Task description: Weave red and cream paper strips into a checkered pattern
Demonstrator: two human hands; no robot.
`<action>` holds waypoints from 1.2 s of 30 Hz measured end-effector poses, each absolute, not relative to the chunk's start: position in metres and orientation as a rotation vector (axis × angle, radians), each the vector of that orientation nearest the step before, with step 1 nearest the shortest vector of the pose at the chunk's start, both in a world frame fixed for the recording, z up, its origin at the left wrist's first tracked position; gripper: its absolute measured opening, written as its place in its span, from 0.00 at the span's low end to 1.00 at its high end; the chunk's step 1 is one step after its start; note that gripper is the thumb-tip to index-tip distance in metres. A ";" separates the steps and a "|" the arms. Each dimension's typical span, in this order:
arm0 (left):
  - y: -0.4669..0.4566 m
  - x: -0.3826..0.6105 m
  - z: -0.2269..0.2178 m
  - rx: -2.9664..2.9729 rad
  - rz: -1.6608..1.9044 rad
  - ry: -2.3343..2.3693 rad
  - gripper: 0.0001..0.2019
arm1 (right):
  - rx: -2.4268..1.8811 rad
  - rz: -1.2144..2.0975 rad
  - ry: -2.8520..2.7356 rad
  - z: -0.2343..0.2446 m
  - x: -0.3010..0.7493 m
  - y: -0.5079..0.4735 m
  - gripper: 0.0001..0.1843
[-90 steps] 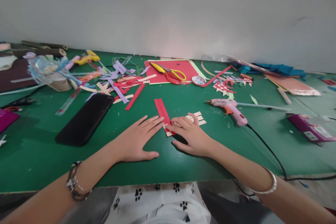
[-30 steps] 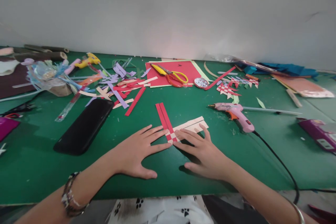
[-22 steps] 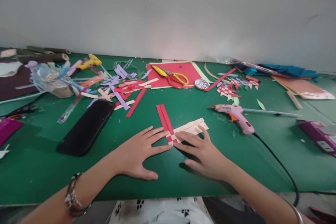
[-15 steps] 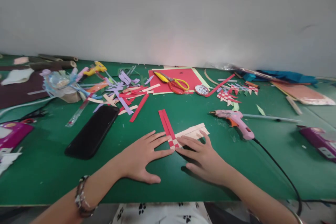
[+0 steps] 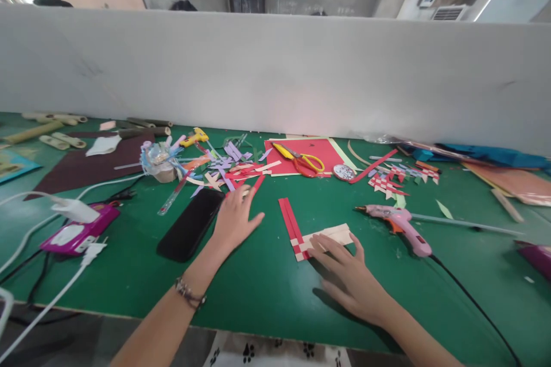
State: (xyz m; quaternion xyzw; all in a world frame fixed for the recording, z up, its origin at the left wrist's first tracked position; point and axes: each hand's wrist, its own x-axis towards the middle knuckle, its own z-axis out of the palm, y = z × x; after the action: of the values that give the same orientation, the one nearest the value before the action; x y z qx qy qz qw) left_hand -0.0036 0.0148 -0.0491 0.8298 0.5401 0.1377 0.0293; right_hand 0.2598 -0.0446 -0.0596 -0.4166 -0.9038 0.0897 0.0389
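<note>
A small woven paper piece lies on the green table, with red paper strips (image 5: 289,219) pointing away from me and cream paper strips (image 5: 340,234) running right from a checkered corner (image 5: 300,249). My right hand (image 5: 350,281) rests over the cream strips, fingers spread, fingertips touching them. Further left, my left hand (image 5: 235,218) reaches forward to the near edge of a heap of loose paper strips (image 5: 232,166). Its fingertips are at a red strip (image 5: 258,183), with the thumb held apart; whether they touch it I cannot tell. A black phone (image 5: 191,226) lies beside the left wrist.
A pink glue gun (image 5: 400,221) with a cord lies at right. Yellow-handled scissors (image 5: 301,157) rest on red paper sheets (image 5: 331,152). Woven star-like scraps (image 5: 385,183) and a round tin (image 5: 343,172) lie behind. A purple power strip (image 5: 81,232) with cables sits left; a white partition (image 5: 275,69) stands behind.
My left hand has left the woven piece and moved forward-left to the heap of strips. My right hand stays on the cream strips. The camera view has tilted up and turned left.
</note>
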 end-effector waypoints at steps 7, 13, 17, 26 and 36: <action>0.037 -0.011 -0.053 2.414 0.392 2.191 0.11 | -1.303 0.176 -2.642 -0.064 0.258 -0.049 0.22; 0.039 -0.012 -0.056 2.385 0.353 2.222 0.09 | -1.275 0.192 -2.286 -0.071 0.260 -0.047 0.16; 0.042 -0.013 -0.056 2.391 0.326 2.189 0.08 | -1.242 0.314 -1.974 -0.069 0.263 -0.045 0.14; 0.042 -0.015 -0.061 2.338 0.420 2.224 0.11 | -1.191 0.333 -1.889 -0.066 0.256 -0.048 0.10; 0.046 -0.011 -0.070 2.297 0.574 2.135 0.05 | -1.329 0.053 -1.857 -0.063 0.252 -0.048 0.10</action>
State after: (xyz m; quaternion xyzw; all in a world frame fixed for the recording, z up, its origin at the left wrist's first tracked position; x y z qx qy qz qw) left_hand -0.0113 0.0460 -0.0695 0.7204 0.6694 0.1800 -0.0232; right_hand 0.2515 -0.0480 -0.0630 -0.5290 -0.7396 0.0212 0.4156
